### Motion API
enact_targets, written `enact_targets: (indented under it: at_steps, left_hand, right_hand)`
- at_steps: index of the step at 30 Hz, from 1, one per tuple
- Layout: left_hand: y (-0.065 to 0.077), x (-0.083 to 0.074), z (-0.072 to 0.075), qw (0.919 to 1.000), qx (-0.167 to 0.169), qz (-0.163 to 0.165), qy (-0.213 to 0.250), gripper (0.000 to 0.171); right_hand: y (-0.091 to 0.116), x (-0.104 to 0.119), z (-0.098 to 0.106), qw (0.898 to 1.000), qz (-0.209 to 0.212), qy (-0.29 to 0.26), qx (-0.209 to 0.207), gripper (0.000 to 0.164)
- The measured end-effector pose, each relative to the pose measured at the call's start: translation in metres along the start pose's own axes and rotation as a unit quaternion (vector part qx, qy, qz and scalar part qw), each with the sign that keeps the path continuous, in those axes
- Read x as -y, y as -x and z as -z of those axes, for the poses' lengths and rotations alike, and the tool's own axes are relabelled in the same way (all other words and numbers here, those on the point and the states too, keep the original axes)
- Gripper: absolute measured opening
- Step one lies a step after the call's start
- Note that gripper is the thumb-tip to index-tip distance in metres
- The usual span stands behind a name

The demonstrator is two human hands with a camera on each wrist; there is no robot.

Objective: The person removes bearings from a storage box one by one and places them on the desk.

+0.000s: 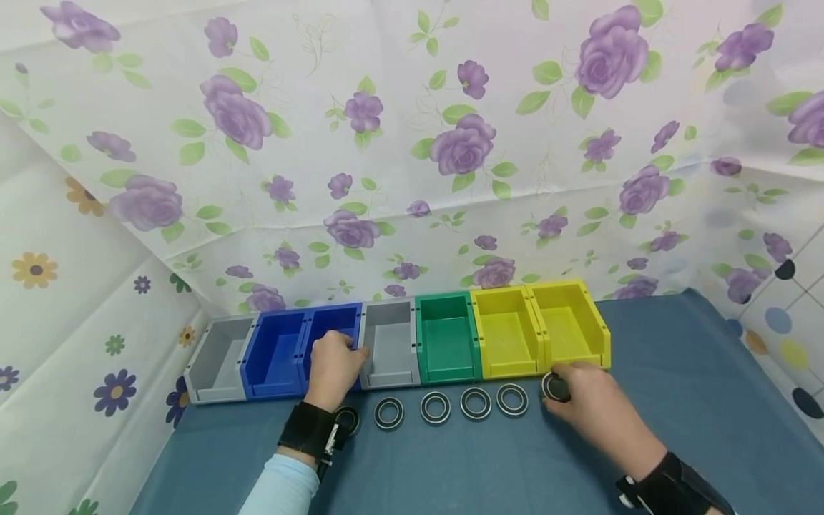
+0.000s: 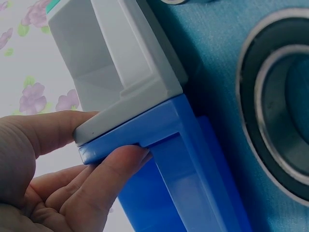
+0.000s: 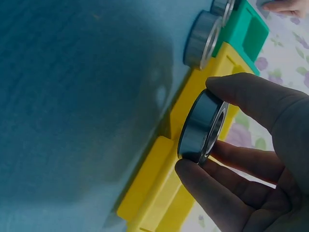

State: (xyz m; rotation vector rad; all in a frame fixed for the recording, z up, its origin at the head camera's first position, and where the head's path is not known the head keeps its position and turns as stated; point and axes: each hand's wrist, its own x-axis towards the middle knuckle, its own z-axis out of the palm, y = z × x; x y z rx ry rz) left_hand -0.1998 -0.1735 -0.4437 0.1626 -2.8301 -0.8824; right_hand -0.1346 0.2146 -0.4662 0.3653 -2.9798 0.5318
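At the second blue bin (image 1: pixel 327 320), my left hand (image 1: pixel 333 365) pinches the adjoining side walls of that bin and the grey bin (image 1: pixel 390 347). The left wrist view shows the thumb on the blue wall (image 2: pixel 116 140) and the index finger against the grey wall (image 2: pixel 120 111). My right hand (image 1: pixel 599 400) holds a ball bearing (image 3: pixel 195 130) by its rim between thumb and fingers, in front of the right yellow bin (image 1: pixel 569 329). Several bearings (image 1: pixel 435 420) lie flat in a row before the bins; one (image 2: pixel 248 96) is partly hidden by the left wrist.
The bins stand side by side along the back of the blue cloth (image 1: pixel 463 472): another grey bin (image 1: pixel 222 357) at the left end, a blue bin (image 1: pixel 277 354), a green bin (image 1: pixel 448 343) and another yellow bin (image 1: pixel 508 332). Behind them hangs a flowered sheet (image 1: pixel 386 172).
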Motion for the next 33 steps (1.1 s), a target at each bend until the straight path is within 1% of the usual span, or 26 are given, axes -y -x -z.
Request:
enact_targets:
  at_steps: [6, 10, 13, 23, 29, 33]
  left_hand:
    - [0.001, 0.0, 0.0, 1.0, -0.001, -0.002, 0.001, 0.047]
    - [0.001, 0.0, -0.001, 1.0, -0.005, -0.003, -0.002, 0.047]
    - [0.001, 0.0, -0.001, 1.0, -0.007, -0.005, -0.003, 0.047]
    - [0.002, 0.001, -0.001, 1.0, -0.007, -0.006, -0.001, 0.048]
    - [0.002, 0.002, -0.002, 1.0, -0.004, -0.004, 0.0, 0.047]
    - [0.0, 0.004, -0.002, 1.0, -0.004, -0.004, 0.004, 0.047]
  right_hand:
    - [0.002, -0.005, -0.008, 1.0, 0.005, -0.002, -0.002, 0.035]
    - [0.003, -0.008, -0.012, 1.0, 0.007, -0.005, -0.007, 0.043]
    - [0.004, -0.01, -0.015, 1.0, 0.008, -0.003, -0.009, 0.046]
    - [0.005, -0.013, -0.021, 1.0, 0.006, -0.002, -0.005, 0.045]
    - [0.005, -0.013, -0.022, 1.0, -0.008, -0.001, 0.013, 0.041]
    - [0.004, -0.014, -0.023, 1.0, -0.012, -0.004, 0.022, 0.044]
